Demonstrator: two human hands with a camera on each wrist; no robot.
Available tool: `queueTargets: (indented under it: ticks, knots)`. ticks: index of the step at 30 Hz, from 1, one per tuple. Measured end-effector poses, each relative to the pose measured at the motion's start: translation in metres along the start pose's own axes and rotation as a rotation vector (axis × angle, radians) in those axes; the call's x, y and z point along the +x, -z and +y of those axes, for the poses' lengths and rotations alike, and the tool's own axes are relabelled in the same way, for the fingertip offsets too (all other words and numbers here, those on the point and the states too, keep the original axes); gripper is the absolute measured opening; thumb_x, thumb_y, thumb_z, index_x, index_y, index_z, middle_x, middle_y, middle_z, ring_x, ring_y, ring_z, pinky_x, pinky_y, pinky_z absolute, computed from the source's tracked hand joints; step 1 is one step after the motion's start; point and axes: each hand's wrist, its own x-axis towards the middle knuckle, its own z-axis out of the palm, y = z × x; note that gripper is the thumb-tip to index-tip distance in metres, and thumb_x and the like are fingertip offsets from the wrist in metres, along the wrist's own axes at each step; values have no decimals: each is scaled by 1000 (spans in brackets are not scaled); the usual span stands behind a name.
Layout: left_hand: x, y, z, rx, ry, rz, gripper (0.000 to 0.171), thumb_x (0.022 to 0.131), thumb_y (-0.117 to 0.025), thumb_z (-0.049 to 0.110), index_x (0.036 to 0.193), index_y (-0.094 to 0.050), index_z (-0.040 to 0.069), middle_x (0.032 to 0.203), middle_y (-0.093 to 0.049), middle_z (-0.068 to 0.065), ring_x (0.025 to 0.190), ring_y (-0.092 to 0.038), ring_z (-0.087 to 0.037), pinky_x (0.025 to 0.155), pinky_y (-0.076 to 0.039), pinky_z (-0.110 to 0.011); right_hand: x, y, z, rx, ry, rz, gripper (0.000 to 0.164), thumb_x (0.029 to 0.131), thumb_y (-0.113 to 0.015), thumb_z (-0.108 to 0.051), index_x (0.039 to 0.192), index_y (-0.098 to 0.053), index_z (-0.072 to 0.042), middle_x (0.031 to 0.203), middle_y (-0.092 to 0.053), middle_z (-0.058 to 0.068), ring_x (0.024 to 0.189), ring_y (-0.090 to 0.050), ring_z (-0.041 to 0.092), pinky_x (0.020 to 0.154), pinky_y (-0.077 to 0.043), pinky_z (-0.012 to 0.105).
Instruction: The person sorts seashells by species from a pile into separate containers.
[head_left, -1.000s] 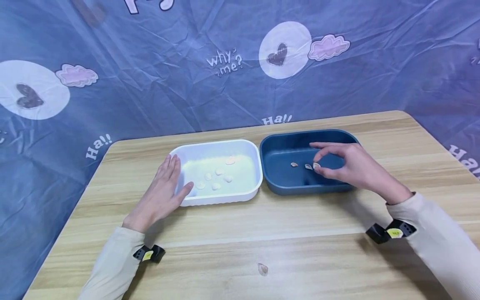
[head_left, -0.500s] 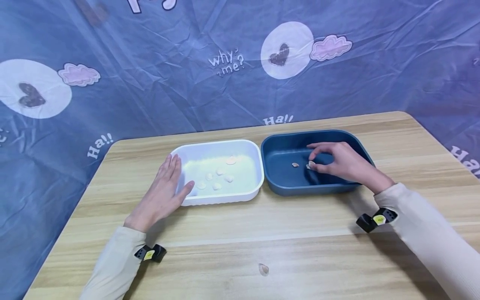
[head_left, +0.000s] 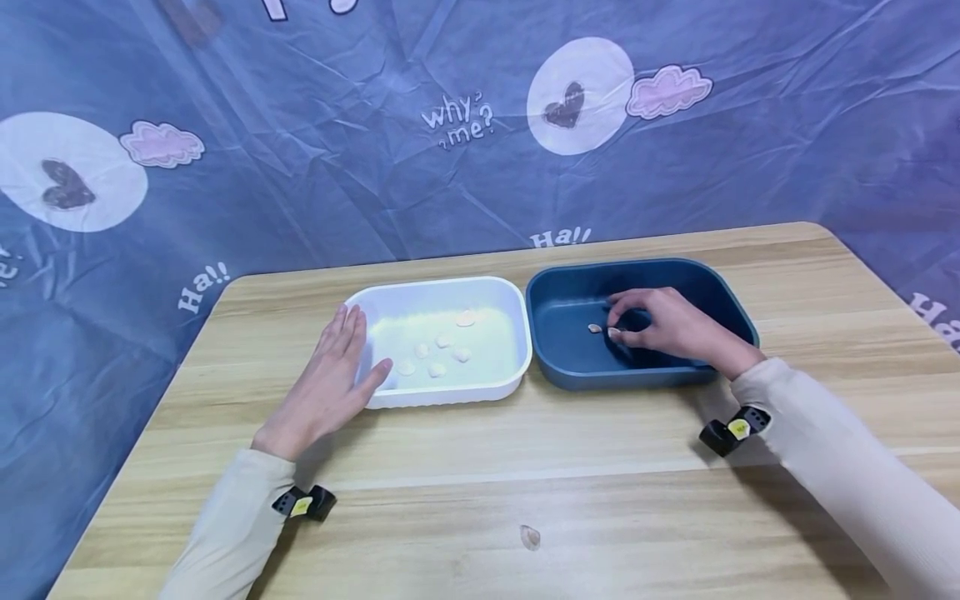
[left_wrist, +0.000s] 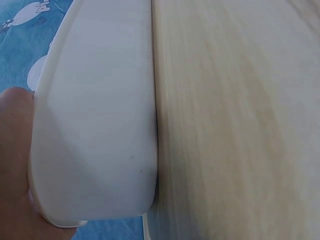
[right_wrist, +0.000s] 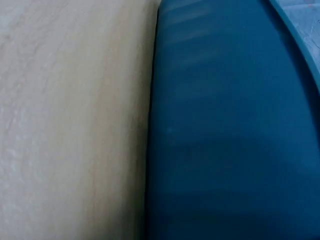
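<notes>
My left hand point(head_left: 321, 385) rests on the left end of a white plastic tray point(head_left: 450, 395), fingers straight and thumb over its near corner. Several pale seashells point(head_left: 444, 341) lie in this tray. In the left wrist view, part of the hand point(left_wrist: 15, 165) shows beside the tray's outer wall point(left_wrist: 100, 115). My right hand point(head_left: 667, 323) reaches into a dark blue tray point(head_left: 637, 378), pinching a small seashell point(head_left: 613, 332) between thumb and index finger near the bottom. Just left of the fingertips lies another seashell point(head_left: 595, 328). The right wrist view shows only the blue tray's wall point(right_wrist: 225, 120) and wood.
Both trays stand side by side near the back of the wooden table point(head_left: 450, 467). A single seashell point(head_left: 530, 537) lies on the tabletop near the front. Behind the table hangs a blue printed cloth point(head_left: 337, 167).
My right hand has moved left and lower within the blue tray with the pinched seashell. The seashell beneath its fingertips is now hidden. My left hand stays on the white tray.
</notes>
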Motion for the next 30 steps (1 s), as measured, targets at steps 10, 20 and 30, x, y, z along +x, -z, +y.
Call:
queueTargets:
  ticks: [10, 20, 30]
  knots:
    - [-1, 0, 0, 4, 5, -6, 81, 102, -31, 49, 149, -3, -10, 159, 1, -22, 147, 9, -32, 119, 1, -44, 3, -6, 0, -37, 37, -45, 7, 82, -75, -9, 88, -71, -11, 127, -58, 27, 117, -53, 46, 93, -45, 55]
    - [0, -1, 0, 3, -6, -2, 80, 102, -32, 48, 149, -5, -12, 158, 0, -24, 147, 9, -33, 119, 2, -44, -1, -1, -2, -19, -10, -43, 12, 82, -74, -8, 93, -72, -8, 130, -57, 25, 118, -53, 45, 91, -45, 54]
    - [1, 0, 0, 2, 3, -10, 80, 102, -32, 48, 148, -4, -12, 158, 1, -24, 146, 9, -33, 119, 2, -44, -20, 18, -16, 10, 23, 94, 12, 84, -73, -8, 96, -71, -8, 130, -59, 20, 118, -54, 40, 89, -46, 50]
